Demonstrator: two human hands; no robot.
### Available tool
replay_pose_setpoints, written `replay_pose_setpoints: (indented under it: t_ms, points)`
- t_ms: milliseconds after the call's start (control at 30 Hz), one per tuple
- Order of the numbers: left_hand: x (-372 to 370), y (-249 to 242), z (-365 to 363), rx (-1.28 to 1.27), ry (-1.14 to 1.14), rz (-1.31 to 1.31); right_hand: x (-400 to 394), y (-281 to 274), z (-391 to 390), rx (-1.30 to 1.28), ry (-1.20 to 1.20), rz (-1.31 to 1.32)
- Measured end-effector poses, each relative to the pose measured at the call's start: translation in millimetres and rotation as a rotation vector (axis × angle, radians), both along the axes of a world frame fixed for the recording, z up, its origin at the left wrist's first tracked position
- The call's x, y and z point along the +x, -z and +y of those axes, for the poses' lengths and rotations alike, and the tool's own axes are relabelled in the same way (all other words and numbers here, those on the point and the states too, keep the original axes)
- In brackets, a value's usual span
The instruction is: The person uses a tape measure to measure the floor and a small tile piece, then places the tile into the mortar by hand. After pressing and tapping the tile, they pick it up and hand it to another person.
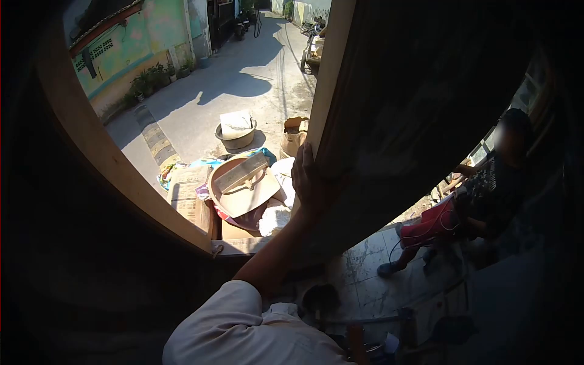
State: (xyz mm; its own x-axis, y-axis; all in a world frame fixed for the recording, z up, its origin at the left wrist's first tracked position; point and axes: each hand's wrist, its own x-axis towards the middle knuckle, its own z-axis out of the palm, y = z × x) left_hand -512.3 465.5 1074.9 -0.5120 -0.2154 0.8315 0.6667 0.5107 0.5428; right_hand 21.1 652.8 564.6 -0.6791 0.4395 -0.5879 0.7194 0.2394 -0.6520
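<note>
My left hand (309, 185) reaches up from a pale sleeve and is closed around the sunlit edge of a dark wooden panel (420, 103). This panel looks like a door or window leaf; its broad face is in deep shadow. To its left is a wooden frame (131, 188) around an opening onto a street, with a small hook (216, 250) at its lower corner. My right hand cannot be made out; the bottom of the view is dark.
Outside the opening are a cardboard box (187, 194), a round basin (222, 204) holding a wooden float, a grey tub (236, 141) and a paper sack (292, 140). At right, a person in red shorts (435, 222) is on the tiled floor (371, 261).
</note>
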Motion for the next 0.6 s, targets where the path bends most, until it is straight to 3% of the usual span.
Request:
replay_pose_setpoints:
  t_ms: [67,233,300,333,433,500,533,567,600]
  points:
    - [-1,2,0,0.029,0.060,0.005,15,-44,-40,0.058,-0.108,-0.096]
    - [-4,8,-12,0.058,0.173,0.076,73,-76,-60,0.017,-0.096,-0.032]
    - [5,25,-28,0.003,0.343,0.013,71,-80,-53,0.063,-0.084,-0.025]
    - [21,36,-41,-0.021,0.409,-0.149,79,-75,-53,0.065,-0.083,-0.013]
    - [90,116,-91,-0.173,0.404,-0.276,109,-48,-40,-0.046,0.051,0.153]
    - [144,192,-139,-0.287,0.515,-0.643,129,-16,-27,-0.200,0.290,0.342]
    - [175,229,-174,-0.516,0.509,-0.798,119,-32,-34,-0.218,0.397,0.354]
    - [207,295,-214,-0.560,0.524,-0.849,111,-45,-39,-0.235,0.506,0.372]
    - [248,325,-260,-0.723,0.485,-1.106,110,-49,-49,-0.248,0.497,0.350]
